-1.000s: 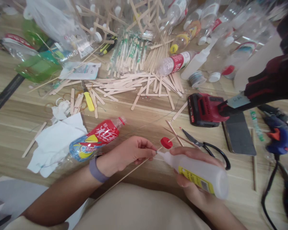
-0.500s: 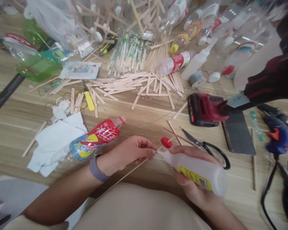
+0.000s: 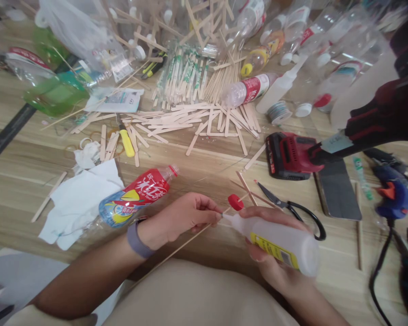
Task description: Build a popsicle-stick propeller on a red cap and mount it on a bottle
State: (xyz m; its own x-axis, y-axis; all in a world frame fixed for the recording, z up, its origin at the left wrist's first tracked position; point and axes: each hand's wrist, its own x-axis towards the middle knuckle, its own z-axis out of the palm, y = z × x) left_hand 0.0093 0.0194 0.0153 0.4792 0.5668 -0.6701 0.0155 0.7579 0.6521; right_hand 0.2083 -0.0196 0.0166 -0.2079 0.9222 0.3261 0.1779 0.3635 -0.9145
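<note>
My left hand (image 3: 193,213) is closed in a pinch, thumb and forefinger on thin wooden skewers. A long skewer (image 3: 180,248) slants from beneath these fingers down toward my lap. Just past the fingertips, a red bottle cap (image 3: 235,202) has a thin stick through it; whether that stick joins the long one is hidden. My right hand (image 3: 275,267) wraps round a white glue bottle (image 3: 308,253) with a yellow label, tilted so its nozzle (image 3: 228,218) meets my left fingertips. Black-handled scissors (image 3: 294,210) lie just beyond the bottle.
An ice tea bottle (image 3: 139,194) lies left of my hands, beside white paper (image 3: 81,199). Craft sticks (image 3: 177,120) spread across the middle. On the right are a red-black power tool (image 3: 292,154), a phone (image 3: 340,190) and a blue glue gun (image 3: 394,185). Plastic bottles crowd the back.
Almost nothing differs. The glue bottle's base has shifted slightly to the left, while its nozzle stays at my left fingertips.
</note>
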